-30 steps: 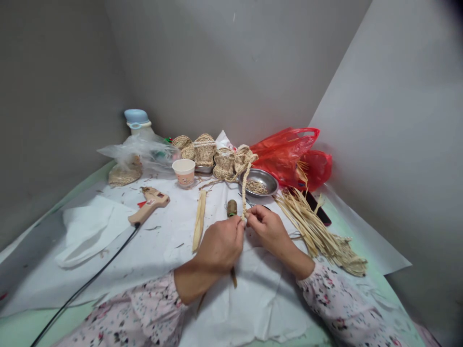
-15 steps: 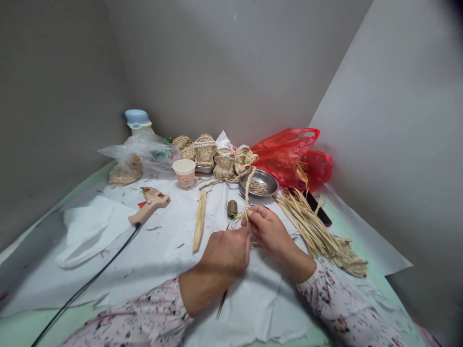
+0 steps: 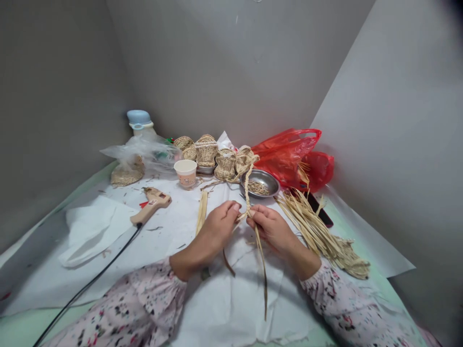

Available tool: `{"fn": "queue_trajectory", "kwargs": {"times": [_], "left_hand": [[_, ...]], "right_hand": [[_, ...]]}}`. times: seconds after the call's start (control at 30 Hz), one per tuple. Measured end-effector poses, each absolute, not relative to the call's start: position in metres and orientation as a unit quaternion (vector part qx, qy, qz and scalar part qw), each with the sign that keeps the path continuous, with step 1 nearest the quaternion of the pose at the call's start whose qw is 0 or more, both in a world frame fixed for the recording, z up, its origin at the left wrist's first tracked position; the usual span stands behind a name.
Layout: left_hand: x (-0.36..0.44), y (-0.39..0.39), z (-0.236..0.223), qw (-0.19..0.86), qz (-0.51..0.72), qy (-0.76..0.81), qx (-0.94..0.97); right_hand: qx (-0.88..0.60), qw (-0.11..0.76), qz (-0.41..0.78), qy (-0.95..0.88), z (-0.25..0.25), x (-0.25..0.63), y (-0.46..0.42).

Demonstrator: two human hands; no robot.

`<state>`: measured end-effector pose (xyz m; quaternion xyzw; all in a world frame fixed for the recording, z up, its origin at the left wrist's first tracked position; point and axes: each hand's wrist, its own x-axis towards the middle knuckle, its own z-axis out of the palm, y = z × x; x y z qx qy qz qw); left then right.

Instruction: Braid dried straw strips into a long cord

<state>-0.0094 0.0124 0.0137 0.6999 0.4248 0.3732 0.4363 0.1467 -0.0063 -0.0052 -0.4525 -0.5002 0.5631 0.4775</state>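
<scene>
A braided straw cord (image 3: 247, 189) runs from the woven pieces at the back down to my two hands. My left hand (image 3: 221, 220) pinches straw strands at the left of the braid's lower end. On the other side, my right hand (image 3: 269, 224) is closed on strands at the same end, and a long loose strand (image 3: 262, 262) hangs down from it over the paper. A shorter brown strand (image 3: 227, 264) dangles below my left hand. Beyond my left hand lies a flat straw strip (image 3: 202, 209), its near end hidden by the hand.
Several woven straw pieces (image 3: 206, 152) stand at the back, beside a paper cup (image 3: 186, 174) and a metal bowl (image 3: 265, 184). At left lies a corded glue gun (image 3: 151, 206). A straw bundle (image 3: 318, 231), a dark phone (image 3: 321, 212) and red plastic bags (image 3: 289, 152) occupy the right.
My hands have moved apart, the left one shifting left and turning. A long strand now hangs below my right hand. The thread spool seen earlier is now hidden behind my left hand.
</scene>
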Motion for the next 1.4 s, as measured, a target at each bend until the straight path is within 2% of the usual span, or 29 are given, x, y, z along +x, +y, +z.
{"fn": "queue_trajectory", "kwargs": {"times": [0.1, 0.27, 0.4, 0.63, 0.87, 1.0, 1.1, 1.2, 1.3, 1.4], "left_hand": [[-0.006, 0.017, 0.000, 0.560, 0.329, 0.354, 0.673], [-0.008, 0.018, 0.001, 0.511, 0.284, 0.379, 0.718], [-0.011, 0.020, 0.008, 0.477, 0.257, 0.360, 0.760], [-0.009, 0.023, 0.001, 0.529, 0.242, 0.424, 0.694], [-0.006, 0.014, -0.003, 0.502, 0.295, 0.443, 0.681], [-0.005, 0.012, -0.009, 0.540, 0.322, 0.446, 0.637], [-0.005, 0.012, -0.012, 0.628, 0.329, 0.440, 0.551], [-0.004, 0.012, -0.011, 0.707, 0.336, 0.406, 0.471], [-0.003, 0.011, -0.009, 0.744, 0.336, 0.387, 0.430], [-0.002, 0.010, -0.011, 0.745, 0.343, 0.378, 0.430]], "right_hand": [[-0.458, 0.464, 0.544, -0.528, -0.004, 0.146, -0.008], [-0.501, 0.422, 0.493, -0.573, -0.004, 0.149, -0.008], [-0.474, 0.413, 0.472, -0.618, -0.004, 0.151, -0.008], [-0.507, 0.352, 0.338, -0.711, 0.008, 0.158, -0.006], [-0.591, 0.314, 0.353, -0.654, 0.019, 0.158, -0.011], [-0.615, 0.312, 0.347, -0.636, 0.023, 0.148, -0.020], [-0.616, 0.311, 0.232, -0.686, 0.020, 0.136, -0.030], [-0.613, 0.250, 0.066, -0.747, 0.012, 0.122, -0.041], [-0.621, 0.174, -0.045, -0.763, 0.003, 0.113, -0.049], [-0.608, 0.133, -0.096, -0.777, -0.002, 0.108, -0.053]]}}
